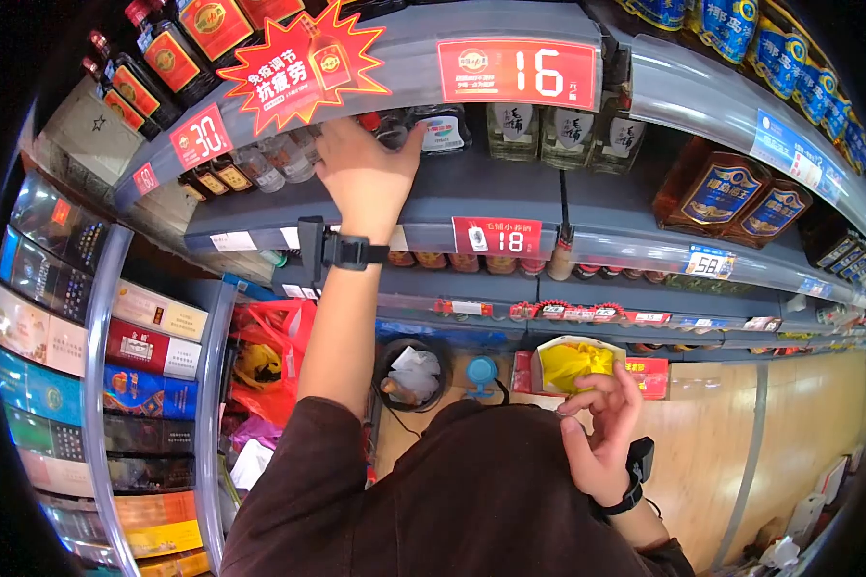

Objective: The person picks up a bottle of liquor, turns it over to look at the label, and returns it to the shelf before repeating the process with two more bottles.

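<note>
1. The left hand (pixel 366 173) is stretched up to the grey metal shelf (pixel 491 188), fingers spread and curled over a small clear glass bottle with a red cap (pixel 380 125). It looks closed on the bottle, though the palm hides the contact, so a firm grip is only probable.
2. The right hand (pixel 601 438) sits low by the chest, fingers loosely curled and half open, holding nothing I can see. A black strap is on each wrist.
3. How far along: judging by this, the bottle in hand stands on the shelf at the front of its row, neither lifted clear nor plainly let go. The row to its right is already faced up; the gap just right of the hand appears unfilled.
4. Counts on that shelf: one white-labelled clear bottle (pixel 445 130) next to the hand, then three greenish clear bottles (pixel 568 135) further right, and two amber flat flasks with blue labels (pixel 741 197) beyond the divider.
5. Price tags: a red "16" tag (pixel 518 72) above, a red "18" tag (pixel 496 236) below the hand, and a red "30" tag (pixel 200 137) at left.
</note>
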`<move>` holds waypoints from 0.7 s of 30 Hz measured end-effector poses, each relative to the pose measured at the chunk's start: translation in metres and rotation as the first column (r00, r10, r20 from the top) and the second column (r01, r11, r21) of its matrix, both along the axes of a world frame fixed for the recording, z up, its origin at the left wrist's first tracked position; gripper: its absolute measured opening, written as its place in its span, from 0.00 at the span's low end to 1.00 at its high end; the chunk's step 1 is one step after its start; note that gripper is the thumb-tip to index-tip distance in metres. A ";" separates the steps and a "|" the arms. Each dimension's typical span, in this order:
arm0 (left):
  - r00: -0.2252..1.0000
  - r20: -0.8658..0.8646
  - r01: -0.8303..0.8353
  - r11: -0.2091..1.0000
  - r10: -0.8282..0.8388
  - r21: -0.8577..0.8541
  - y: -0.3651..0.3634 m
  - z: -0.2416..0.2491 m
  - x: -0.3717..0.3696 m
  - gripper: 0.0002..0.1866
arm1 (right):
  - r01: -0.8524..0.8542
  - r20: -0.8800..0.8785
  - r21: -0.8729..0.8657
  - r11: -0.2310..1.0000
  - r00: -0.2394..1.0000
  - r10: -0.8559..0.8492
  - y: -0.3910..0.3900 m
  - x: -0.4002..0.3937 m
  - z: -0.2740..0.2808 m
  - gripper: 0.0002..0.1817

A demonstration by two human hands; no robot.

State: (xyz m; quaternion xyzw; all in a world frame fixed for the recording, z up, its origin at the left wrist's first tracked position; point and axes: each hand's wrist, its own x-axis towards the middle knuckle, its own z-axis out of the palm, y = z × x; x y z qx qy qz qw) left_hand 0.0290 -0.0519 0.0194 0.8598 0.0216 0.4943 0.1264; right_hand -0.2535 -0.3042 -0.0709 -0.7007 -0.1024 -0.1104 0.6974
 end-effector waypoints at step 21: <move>0.970 -0.075 0.231 0.972 -0.233 -0.032 0.028 -0.003 0.008 0.31 | -0.020 -0.046 0.014 1.000 0.999 0.020 0.007 0.002 -0.002 0.39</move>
